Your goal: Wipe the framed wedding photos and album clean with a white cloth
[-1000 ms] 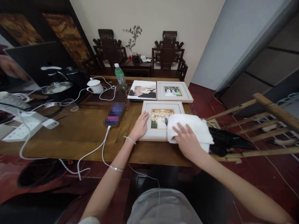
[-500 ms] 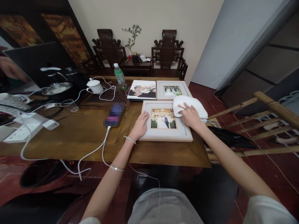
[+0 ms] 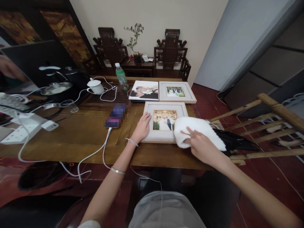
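A photo frame (image 3: 147, 134) with a light wooden rim, a white mat and a wedding picture lies flat near the table's front edge. My left hand (image 3: 142, 127) rests on its left side, fingers stretched out over the rim. A folded white towel (image 3: 203, 128), thick and fluffy, covers the frame's lower right corner. My right hand (image 3: 198, 143) presses on the towel and grips it, with some fingers tucked into its fold. Behind lies a second photo frame (image 3: 190, 95), beside a photo book (image 3: 146, 88) with a white top.
Left of the frame lies a phone (image 3: 116, 115) on a charging cable. Further left are a lidded white cup (image 3: 95, 87), a power strip (image 3: 21, 131) and a pot (image 3: 57, 90). A green-labelled bottle (image 3: 122, 77) stands behind. A bamboo chair (image 3: 273, 110) is at the right.
My right hand has drawn the towel down the frame's right side towards me, from its upper right to its lower right corner. My left hand stays on the left side.
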A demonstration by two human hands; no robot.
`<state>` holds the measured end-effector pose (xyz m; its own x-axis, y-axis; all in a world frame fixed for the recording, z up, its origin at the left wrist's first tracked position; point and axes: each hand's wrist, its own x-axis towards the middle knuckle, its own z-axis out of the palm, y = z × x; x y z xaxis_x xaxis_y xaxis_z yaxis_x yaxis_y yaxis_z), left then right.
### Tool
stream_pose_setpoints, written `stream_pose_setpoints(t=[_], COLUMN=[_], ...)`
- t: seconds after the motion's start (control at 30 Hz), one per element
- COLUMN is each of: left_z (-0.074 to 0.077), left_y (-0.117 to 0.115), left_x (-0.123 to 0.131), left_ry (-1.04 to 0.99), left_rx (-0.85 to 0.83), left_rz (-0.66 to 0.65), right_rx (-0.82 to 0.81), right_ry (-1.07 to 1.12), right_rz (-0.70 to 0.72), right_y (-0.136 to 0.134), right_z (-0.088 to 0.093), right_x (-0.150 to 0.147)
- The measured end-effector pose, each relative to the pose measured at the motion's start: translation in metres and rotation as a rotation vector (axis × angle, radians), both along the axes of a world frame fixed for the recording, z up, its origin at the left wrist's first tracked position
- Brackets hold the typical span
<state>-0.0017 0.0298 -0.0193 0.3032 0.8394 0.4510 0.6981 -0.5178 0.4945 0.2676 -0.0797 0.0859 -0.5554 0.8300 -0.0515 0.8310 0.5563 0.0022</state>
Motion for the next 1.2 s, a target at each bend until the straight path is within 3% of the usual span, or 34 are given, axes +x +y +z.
stream_pose_setpoints(t=[0.07,0.17,0.33,0.5,0.7,0.8,0.9,1.03,1.2], left_z=[0.001,0.002,0.001,-0.003,-0.007,-0.007,-0.007,-0.007,-0.006], left_y=[0.0,0.001,0.002,0.004,0.009,0.009,0.009,0.008,0.007], left_x=[0.0,0.0,-0.002,-0.001,-0.003,-0.005,-0.006,-0.005,-0.004], left_ry=[0.023,0.037,0.032,0.029,-0.039,-0.07,-0.097,-0.124,-0.138], left_rx=[0.003,0.001,0.007,0.035,0.047,0.043,0.036,0.025,0.029], left_rz=[0.009,0.004,-0.014,-0.019,0.01,-0.014,-0.034,-0.03,-0.033], right_rx=[-0.08,-0.102,-0.04,0.143,0.273,0.267,0.275,0.281,0.271], right_ry=[0.097,0.145,0.093,0.083,0.111,0.036,-0.024,-0.081,-0.163], right_rz=[0.105,0.193,0.125,0.064,0.174,0.1,0.009,-0.08,-0.138], right_y=[-0.009,-0.003,0.06,0.128,0.165,0.176,0.183,0.183,0.161], right_z=[0.004,-0.005,-0.033,-0.034,-0.035,-0.041,-0.044,-0.037,-0.028], right_x=[-0.014,-0.038,-0.056,-0.066,-0.118,-0.128,-0.114,-0.068,-0.008])
